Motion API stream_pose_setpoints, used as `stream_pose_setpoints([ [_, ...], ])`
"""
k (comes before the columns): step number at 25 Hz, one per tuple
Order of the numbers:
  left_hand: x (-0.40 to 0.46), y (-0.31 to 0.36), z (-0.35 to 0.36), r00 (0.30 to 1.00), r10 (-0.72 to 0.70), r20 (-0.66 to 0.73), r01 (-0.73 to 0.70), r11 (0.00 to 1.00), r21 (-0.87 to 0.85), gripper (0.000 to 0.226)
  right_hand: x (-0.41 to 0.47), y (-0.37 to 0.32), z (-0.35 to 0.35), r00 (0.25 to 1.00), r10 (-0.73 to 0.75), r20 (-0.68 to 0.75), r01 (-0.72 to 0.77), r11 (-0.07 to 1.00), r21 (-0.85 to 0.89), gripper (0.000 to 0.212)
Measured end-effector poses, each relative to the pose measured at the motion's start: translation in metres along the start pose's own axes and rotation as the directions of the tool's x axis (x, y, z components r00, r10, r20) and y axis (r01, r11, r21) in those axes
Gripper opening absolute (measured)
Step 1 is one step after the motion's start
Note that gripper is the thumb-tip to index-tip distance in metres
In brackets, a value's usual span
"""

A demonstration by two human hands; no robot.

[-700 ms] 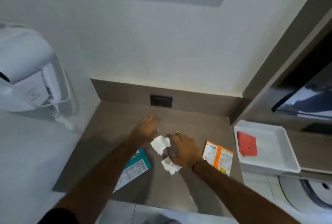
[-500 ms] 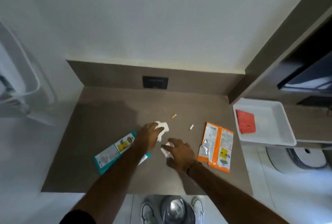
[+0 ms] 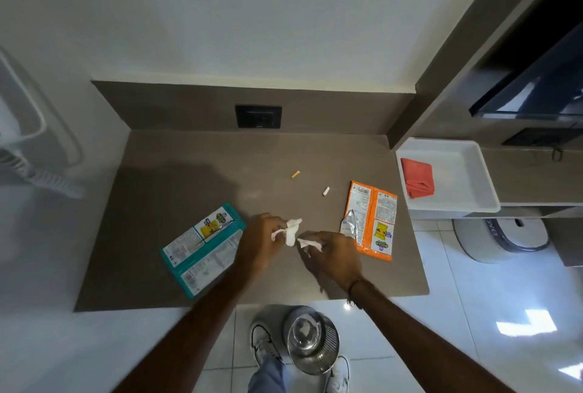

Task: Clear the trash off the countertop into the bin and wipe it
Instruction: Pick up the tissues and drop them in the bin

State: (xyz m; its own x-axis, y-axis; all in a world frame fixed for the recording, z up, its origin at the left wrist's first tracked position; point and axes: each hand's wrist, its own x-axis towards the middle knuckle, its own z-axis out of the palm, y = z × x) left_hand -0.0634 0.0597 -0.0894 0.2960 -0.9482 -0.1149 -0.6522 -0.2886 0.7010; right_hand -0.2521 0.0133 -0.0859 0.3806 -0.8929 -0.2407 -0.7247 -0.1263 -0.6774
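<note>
My left hand grips a crumpled white tissue above the middle of the brown countertop. My right hand pinches a second, smaller white tissue just beside it. A teal snack wrapper lies flat to the left of my hands. An orange snack wrapper lies to the right. Two cigarette butts rest further back: an orange one and a white one. A steel bin stands on the floor below the counter's front edge, between my shoes.
A white tray holding a folded red cloth sits on a shelf right of the counter. A black socket plate is in the backsplash. A wall-mounted white hair dryer with coiled cord hangs at left. A round white object stands on the floor at right.
Both hands closed on the tissues and lifted them off the counter, drawing back toward the front edge. The view tilted down, bringing the bin and my shoes into sight.
</note>
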Motion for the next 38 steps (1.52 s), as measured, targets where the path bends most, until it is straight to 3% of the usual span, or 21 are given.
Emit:
stream_pose_setpoints([
  [5, -0.098, 0.019, 0.057, 0.996, -0.061, 0.066, 0.063, 0.998, -0.025, 0.012, -0.072, 0.059, -0.007, 0.998, 0.065, -0.005, -0.062, 0.971, 0.233, 0.017],
  [13, -0.17, -0.013, 0.201, 0.942, -0.25, 0.226, 0.227, 0.966, 0.121, 0.015, -0.126, 0.208, 0.068, 0.938, 0.288, 0.19, -0.297, 0.955, 0.017, 0.023],
  [17, -0.186, -0.07, 0.294, 0.885, -0.42, 0.202, 0.41, 0.907, 0.09, 0.016, -0.122, 0.283, 0.132, 0.868, 0.447, 0.215, -0.465, 0.884, 0.04, 0.022],
  [20, -0.19, -0.11, 0.359, 0.832, -0.506, 0.226, 0.502, 0.861, 0.08, 0.033, -0.113, 0.334, 0.181, 0.819, 0.509, 0.264, -0.534, 0.845, 0.029, 0.027],
  [23, -0.198, -0.134, 0.392, 0.775, -0.586, 0.238, 0.569, 0.81, 0.143, 0.032, -0.113, 0.363, 0.2, 0.79, 0.551, 0.268, -0.575, 0.818, 0.011, 0.033],
  [26, -0.212, -0.121, 0.383, 0.74, -0.632, 0.231, 0.623, 0.773, 0.12, 0.026, -0.131, 0.36, 0.18, 0.786, 0.548, 0.285, -0.571, 0.821, -0.002, 0.024],
  [31, -0.216, -0.052, 0.3, 0.8, -0.568, 0.192, 0.568, 0.821, 0.06, 0.02, -0.148, 0.286, 0.103, 0.85, 0.425, 0.311, -0.449, 0.893, 0.009, 0.012],
  [36, -0.207, 0.005, 0.179, 0.893, -0.446, -0.058, 0.442, 0.894, -0.076, 0.017, -0.13, 0.158, 0.04, 0.944, 0.187, 0.272, -0.214, 0.974, 0.074, 0.016],
  [38, -0.197, 0.008, 0.135, 0.893, -0.41, -0.186, 0.406, 0.912, -0.06, 0.02, -0.113, 0.106, 0.031, 0.97, 0.037, 0.239, -0.059, 0.995, 0.085, 0.021],
])
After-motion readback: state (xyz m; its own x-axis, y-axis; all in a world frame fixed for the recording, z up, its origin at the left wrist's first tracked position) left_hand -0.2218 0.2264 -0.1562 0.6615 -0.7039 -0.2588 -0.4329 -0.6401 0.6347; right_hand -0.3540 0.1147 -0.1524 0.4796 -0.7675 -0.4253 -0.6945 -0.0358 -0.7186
